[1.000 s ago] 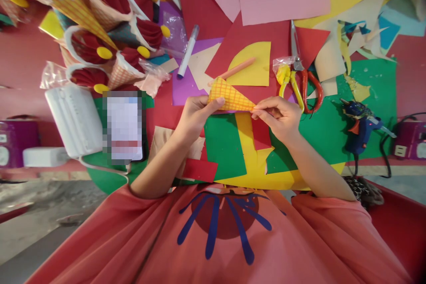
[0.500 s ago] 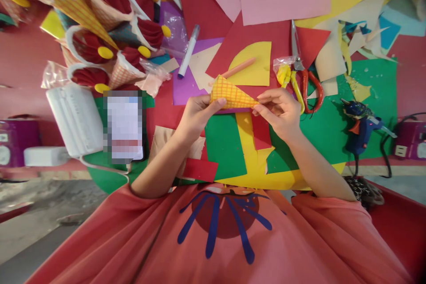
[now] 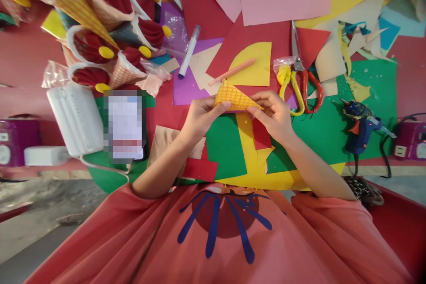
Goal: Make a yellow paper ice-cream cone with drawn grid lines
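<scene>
A yellow paper cone (image 3: 234, 97) with an orange grid pattern is held between both hands above the table. My left hand (image 3: 203, 117) pinches its wide end, thumb on top. My right hand (image 3: 274, 113) closes its fingers round the pointed end. Under the hands lie green (image 3: 224, 146), yellow and red paper sheets.
A pile of finished paper cones with red and yellow parts (image 3: 100, 40) sits at the back left. A white marker (image 3: 188, 51), an orange stick (image 3: 233, 71), scissors (image 3: 301, 77) and a blue glue gun (image 3: 361, 124) lie around. A phone (image 3: 124, 124) and white box (image 3: 75, 120) are at the left.
The cone has turned a little and flattened in view. My right hand has slid left along the tip and my left hand has shifted slightly right.
</scene>
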A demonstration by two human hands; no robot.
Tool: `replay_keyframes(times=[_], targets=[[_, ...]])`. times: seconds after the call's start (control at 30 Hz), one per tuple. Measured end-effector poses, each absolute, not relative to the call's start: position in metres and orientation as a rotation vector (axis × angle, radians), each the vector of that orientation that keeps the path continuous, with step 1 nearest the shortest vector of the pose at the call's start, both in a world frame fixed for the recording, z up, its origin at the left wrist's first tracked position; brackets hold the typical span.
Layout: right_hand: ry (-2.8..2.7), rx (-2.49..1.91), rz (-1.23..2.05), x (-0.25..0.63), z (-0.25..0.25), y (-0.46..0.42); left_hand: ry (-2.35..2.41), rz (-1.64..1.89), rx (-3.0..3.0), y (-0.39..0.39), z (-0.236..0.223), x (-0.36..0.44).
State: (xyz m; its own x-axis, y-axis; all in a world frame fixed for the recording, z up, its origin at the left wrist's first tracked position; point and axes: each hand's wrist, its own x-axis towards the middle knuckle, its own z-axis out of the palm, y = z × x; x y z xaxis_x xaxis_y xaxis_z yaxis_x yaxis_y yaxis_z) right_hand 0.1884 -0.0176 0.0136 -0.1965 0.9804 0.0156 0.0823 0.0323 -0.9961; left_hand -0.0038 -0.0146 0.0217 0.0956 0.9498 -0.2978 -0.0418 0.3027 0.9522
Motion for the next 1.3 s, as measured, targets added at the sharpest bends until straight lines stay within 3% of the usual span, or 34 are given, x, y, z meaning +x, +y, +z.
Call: replay_keyframes(times=[1.3], targets=[[-1.329, -1.121, 1.429, 0.193, 0.019, -0.015, 1.15, 1.28, 0.903, -0.002, 0.008, -0.014]])
